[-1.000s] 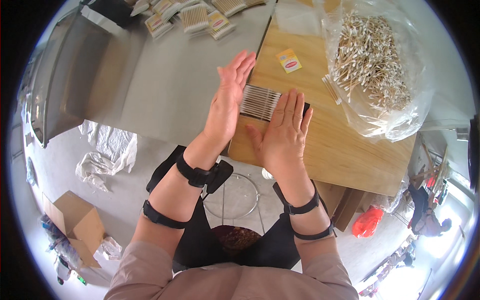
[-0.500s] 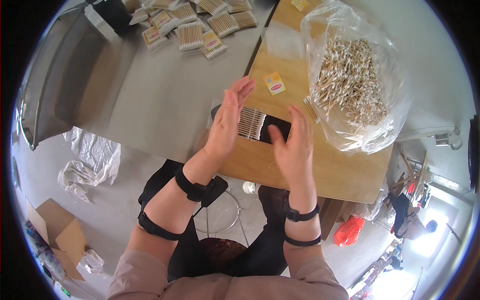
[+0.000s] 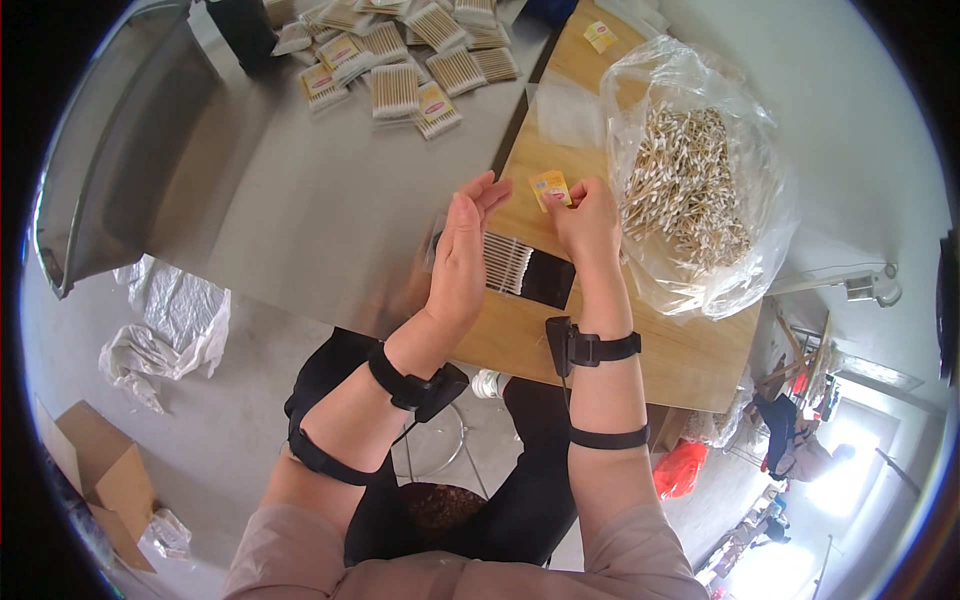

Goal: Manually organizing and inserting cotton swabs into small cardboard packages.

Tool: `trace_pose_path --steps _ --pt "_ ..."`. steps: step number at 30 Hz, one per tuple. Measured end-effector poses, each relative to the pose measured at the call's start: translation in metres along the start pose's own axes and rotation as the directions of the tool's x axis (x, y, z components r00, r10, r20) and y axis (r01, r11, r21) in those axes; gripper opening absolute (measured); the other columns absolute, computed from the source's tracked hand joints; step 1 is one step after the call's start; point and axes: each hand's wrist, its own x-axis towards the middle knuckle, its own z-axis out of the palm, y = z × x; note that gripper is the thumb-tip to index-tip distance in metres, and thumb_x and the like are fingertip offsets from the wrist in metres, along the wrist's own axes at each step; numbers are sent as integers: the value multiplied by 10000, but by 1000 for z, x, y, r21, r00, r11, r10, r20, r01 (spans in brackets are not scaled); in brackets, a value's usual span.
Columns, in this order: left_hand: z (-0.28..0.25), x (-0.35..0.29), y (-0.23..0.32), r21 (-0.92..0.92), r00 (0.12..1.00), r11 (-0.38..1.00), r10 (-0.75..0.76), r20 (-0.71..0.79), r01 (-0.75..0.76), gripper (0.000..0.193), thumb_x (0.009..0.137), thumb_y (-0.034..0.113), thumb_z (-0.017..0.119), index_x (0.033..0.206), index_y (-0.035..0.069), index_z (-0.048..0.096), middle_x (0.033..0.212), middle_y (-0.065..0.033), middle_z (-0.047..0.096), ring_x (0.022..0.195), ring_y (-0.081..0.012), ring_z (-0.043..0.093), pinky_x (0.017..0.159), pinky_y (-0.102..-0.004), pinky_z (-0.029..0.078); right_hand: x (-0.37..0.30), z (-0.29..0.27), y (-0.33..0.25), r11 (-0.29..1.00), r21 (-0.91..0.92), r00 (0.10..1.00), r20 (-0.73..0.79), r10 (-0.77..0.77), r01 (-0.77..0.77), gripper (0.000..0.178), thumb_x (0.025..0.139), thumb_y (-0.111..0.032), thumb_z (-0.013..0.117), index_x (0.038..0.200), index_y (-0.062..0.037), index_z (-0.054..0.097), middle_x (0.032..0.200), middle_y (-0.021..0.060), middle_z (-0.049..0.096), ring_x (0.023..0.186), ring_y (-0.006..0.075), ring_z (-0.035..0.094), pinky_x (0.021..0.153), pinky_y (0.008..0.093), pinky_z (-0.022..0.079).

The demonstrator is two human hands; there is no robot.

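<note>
My left hand is upright with its fingers stretched out, beside a flat row of cotton swabs. A clear plastic sleeve shows partly behind that hand. The swabs lie side by side on the wooden table, next to a flat black piece. My right hand has come down on a small yellow and white card, pinching its near right corner between thumb and fingers. The card looks to be still on the table or only just above it.
A big clear bag of loose cotton swabs stands at the right. Filled swab packs are heaped on the metal table at the far left. Clear sheets and another yellow card lie farther back.
My right hand has moved away from the black piece, up to the yellow card, and its fingers have closed on the corner. The left hand stays open beside the swabs.
</note>
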Motion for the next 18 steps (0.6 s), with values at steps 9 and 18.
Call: trace_pose_path --steps 9,18 --pt "-2 2 -2 -40 1000 999 6 -27 -7 595 1101 418 200 1400 -59 393 1376 -199 519 1330 -266 462 1200 -375 273 5 7 17 965 264 999 -37 12 -2 266 820 -262 774 874 -16 689 772 119 699 690 241 648 667 373 498" --pt "-4 2 3 -28 998 1000 -5 -60 4 606 1100 430 209 1393 -65 396 1354 -203 538 1310 -261 479 1184 -375 297 4 5 19 913 401 996 -9 85 -74 230 846 -210 747 985 -26 754 732 86 690 658 145 612 634 329 481"
